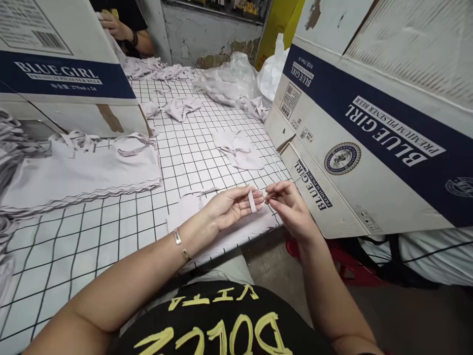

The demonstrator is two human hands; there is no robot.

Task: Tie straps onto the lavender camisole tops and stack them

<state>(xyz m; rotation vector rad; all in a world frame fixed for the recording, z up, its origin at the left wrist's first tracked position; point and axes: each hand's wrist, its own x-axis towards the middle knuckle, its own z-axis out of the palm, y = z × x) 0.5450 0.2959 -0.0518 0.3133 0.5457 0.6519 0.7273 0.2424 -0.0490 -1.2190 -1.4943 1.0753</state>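
My left hand [232, 207] is palm up, its thumb pinching a short, narrow pale fabric strip [252, 200] against the fingers. Just right of its fingertips, my right hand [290, 204] has thumb and fingertips drawn together; what they hold, if anything, is too small to make out. Beneath both hands, a pale pink fabric piece [221, 239] lies flat at the table's edge, partly covered by my left hand and forearm. A similar folded fabric piece [240, 150] with a strap lies beyond them.
A stack of pale fabric pieces with straps [84, 172] lies left on the grid-patterned tablecloth [121, 224]. Cardboard boxes stand left [70, 74] and right [354, 128]. Clear plastic bags [231, 79] and loose fabric lie at the back. Another person's hand [116, 25] is at far left.
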